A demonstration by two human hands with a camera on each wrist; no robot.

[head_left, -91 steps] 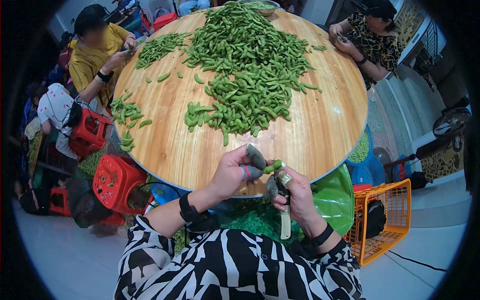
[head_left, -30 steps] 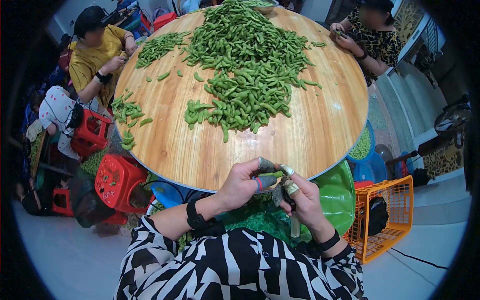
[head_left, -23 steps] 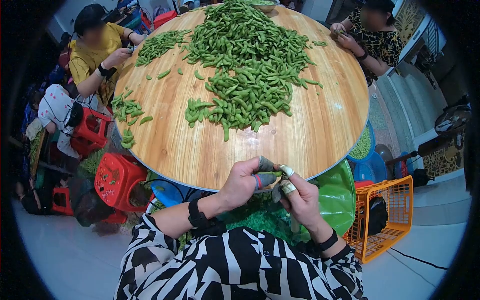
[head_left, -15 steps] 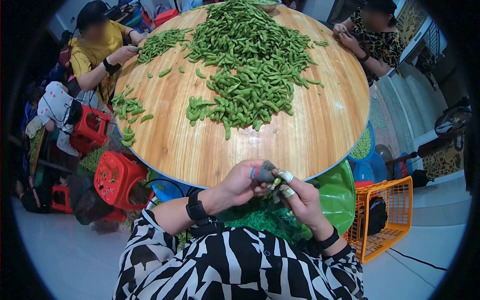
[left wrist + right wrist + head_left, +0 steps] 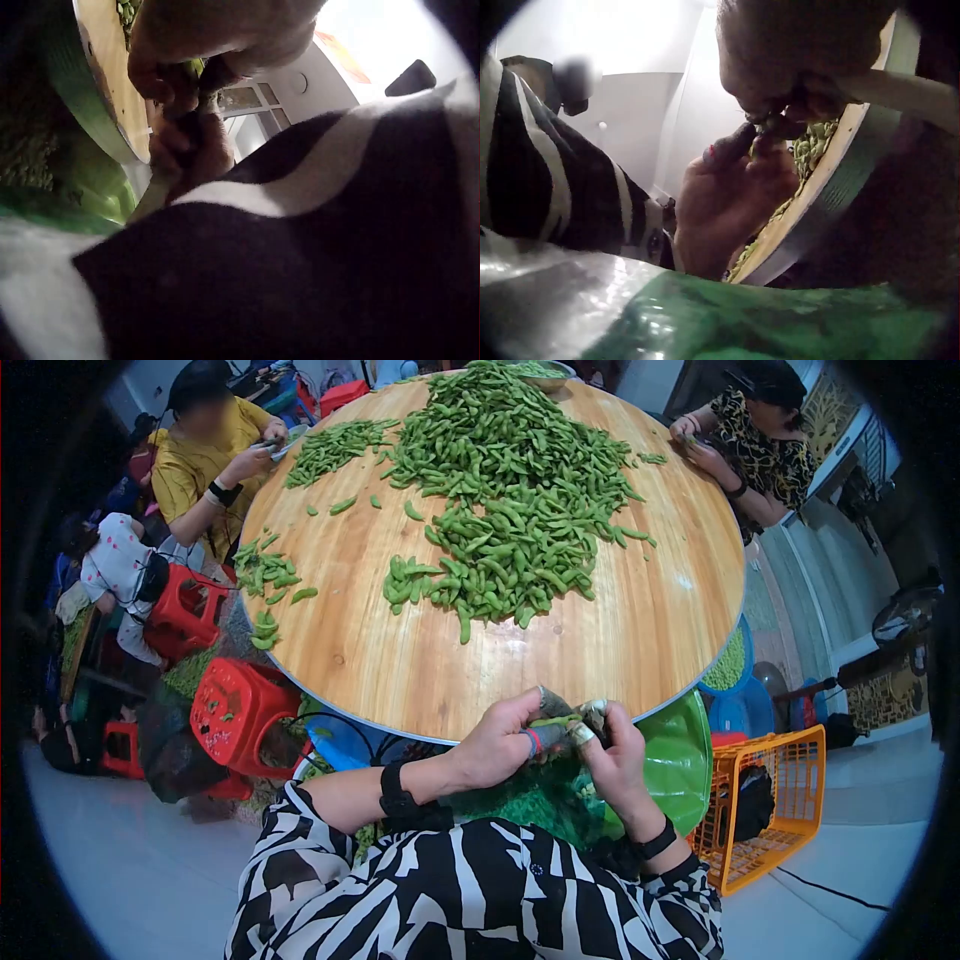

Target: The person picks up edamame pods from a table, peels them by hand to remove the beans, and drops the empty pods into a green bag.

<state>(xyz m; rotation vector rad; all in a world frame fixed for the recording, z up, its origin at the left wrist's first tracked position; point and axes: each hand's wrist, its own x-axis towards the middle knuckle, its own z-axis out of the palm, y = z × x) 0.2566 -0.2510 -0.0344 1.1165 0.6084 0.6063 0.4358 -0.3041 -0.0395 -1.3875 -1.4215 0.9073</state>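
One green pod (image 5: 566,719), lower centre of the frame, is pinched between thumb and finger of the left hand (image 5: 497,739); its other end is gripped by the right hand (image 5: 617,757). Pods, heaped (image 5: 510,550), upper centre, are borne by a wooden desk (image 5: 345,600). A red stool (image 5: 222,712) is seen lower left.

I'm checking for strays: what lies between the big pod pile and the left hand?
Only bare tabletop lies between the pile and left hand, in the head view.
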